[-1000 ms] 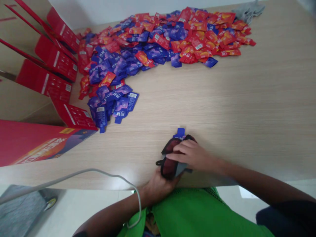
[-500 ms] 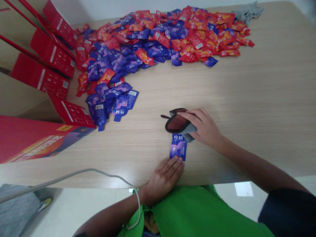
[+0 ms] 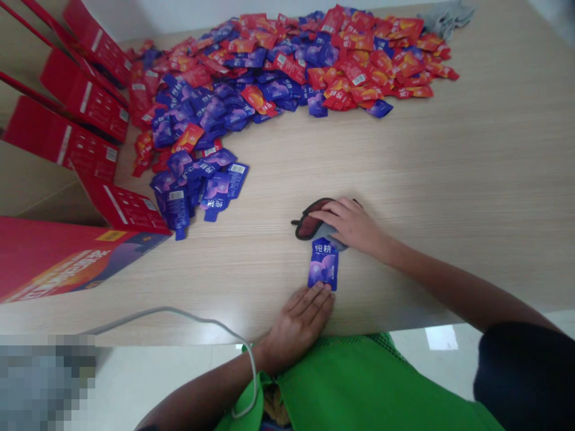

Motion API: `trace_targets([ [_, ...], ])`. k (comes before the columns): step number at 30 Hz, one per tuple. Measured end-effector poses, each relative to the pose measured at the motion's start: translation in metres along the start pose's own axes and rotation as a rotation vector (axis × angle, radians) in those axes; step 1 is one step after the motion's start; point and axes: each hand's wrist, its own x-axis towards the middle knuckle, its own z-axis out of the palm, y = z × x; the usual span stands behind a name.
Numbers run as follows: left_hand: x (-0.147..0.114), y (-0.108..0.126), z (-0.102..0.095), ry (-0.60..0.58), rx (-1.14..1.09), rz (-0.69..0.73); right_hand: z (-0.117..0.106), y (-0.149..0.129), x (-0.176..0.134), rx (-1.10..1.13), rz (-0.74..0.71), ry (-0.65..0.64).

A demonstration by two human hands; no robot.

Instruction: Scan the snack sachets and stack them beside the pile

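A single purple pouch [image 3: 323,266] with white lettering lies flat on the table near its front edge. The fingers of my left hand [image 3: 303,320] lie stretched out and close together on the pouch's lower end. Just beyond the pouch's top, my right hand [image 3: 353,224] is closed on a wiping pad [image 3: 309,226], which has a dark red face, black edging and grey cloth beneath. The pad's grey part touches or overlaps the pouch's top right corner; I cannot tell which. My right palm and fingers hide much of the pad.
A long heap of red-orange and purple pouches [image 3: 278,90] covers the back of the table [image 3: 449,197]. Several red cartons [image 3: 135,203] with raised flaps stand at the left. A grey cloth [image 3: 449,18] lies at the back right. A grey cable [image 3: 179,311] crosses the front left.
My right hand and the pad have moved slightly away from me and lower over the table, baring more of the pouch's top. My left hand stays on the pouch.
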Motion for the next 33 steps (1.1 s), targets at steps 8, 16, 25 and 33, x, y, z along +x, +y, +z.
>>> trace_targets([
  [8,-0.005,0.004,0.006,-0.016,-0.025,-0.052,-0.005,-0.061,-0.047,0.201,-0.167,0.004],
  [16,-0.002,0.001,0.003,0.005,-0.048,-0.013,0.027,-0.053,-0.041,0.118,-0.140,-0.077],
  [25,0.001,0.001,0.001,0.026,-0.036,-0.025,-0.013,-0.013,0.000,0.053,0.036,0.102],
  [33,0.000,0.002,0.002,-0.040,-0.120,-0.075,0.015,-0.078,-0.054,0.141,-0.173,-0.115],
])
